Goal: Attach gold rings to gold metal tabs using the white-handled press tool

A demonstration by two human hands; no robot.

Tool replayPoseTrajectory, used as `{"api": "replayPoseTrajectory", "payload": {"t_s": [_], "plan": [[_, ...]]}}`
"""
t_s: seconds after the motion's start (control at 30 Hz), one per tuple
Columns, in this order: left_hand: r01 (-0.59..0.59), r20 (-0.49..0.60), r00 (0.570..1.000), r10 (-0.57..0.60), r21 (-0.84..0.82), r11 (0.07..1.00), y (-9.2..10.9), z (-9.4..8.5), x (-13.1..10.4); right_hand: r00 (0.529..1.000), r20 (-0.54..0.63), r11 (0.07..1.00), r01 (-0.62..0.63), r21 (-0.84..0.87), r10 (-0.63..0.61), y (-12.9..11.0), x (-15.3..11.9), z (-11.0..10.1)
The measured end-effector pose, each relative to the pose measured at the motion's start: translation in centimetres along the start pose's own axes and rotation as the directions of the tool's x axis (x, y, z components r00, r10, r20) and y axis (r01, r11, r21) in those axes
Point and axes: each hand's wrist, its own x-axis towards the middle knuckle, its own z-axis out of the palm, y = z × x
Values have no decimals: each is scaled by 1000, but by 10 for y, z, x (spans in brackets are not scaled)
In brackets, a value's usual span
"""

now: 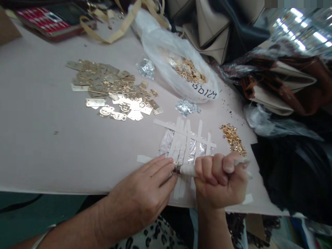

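Note:
My right hand (pixel 220 176) is wrapped round a tool with a white-wrapped handle (pixel 188 169); its dark tip points left. The fingers of my left hand (pixel 153 185) are pressed together at that tip, around something too small to make out. Both hands are over the near edge of a taped patch (pixel 192 138), where white strips cross a clear, shiny sheet. Gold-coloured metal plates (pixel 103 79) lie in a pile to the left. Small silver discs (pixel 187 106) are beyond the patch, and small gold pieces (pixel 233 138) are to its right.
A clear plastic bag (pixel 178 62) with gold parts lies at the back, beside a small packet of silver pieces (pixel 146 68). A red-keyed device (pixel 49 20) and beige ribbon (pixel 114 36) are at the back left. Brown bags (pixel 293 86) and dark material (pixel 282 173) crowd the right side.

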Motion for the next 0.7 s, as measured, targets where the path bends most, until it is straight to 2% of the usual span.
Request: {"api": "replayPoseTrajectory", "payload": {"t_s": [0.1,0.17,0.23,0.33,0.4,0.5,0.57,0.63,0.7], "plan": [[-22,-33,999,22,-3,1000,1,-5,1,989,149,983,51,-177,-25,2,-14,12],[-19,-50,999,19,-4,1000,2,-7,1,977,204,945,118,-304,-56,3,-20,15],[8,-50,999,-7,7,1000,2,-8,0,971,230,922,146,-359,-64,-1,-21,19],[37,-55,998,-35,19,999,3,-7,-2,982,170,955,130,-268,-86,-17,-15,30],[38,-61,997,-37,27,999,3,-7,-4,981,122,959,174,-224,-150,-24,-11,38],[43,-77,996,-42,19,999,4,-5,-3,968,127,921,244,-303,-214,-15,-12,42],[69,-75,995,-69,7,998,5,-4,-1,987,121,913,145,-381,-107,-1,-13,37],[110,-60,992,-109,10,994,4,-6,0,993,108,942,76,-327,-43,6,-12,29],[148,-68,987,-146,18,989,3,-9,-2,995,82,958,78,-275,-57,1,-7,17]]}}
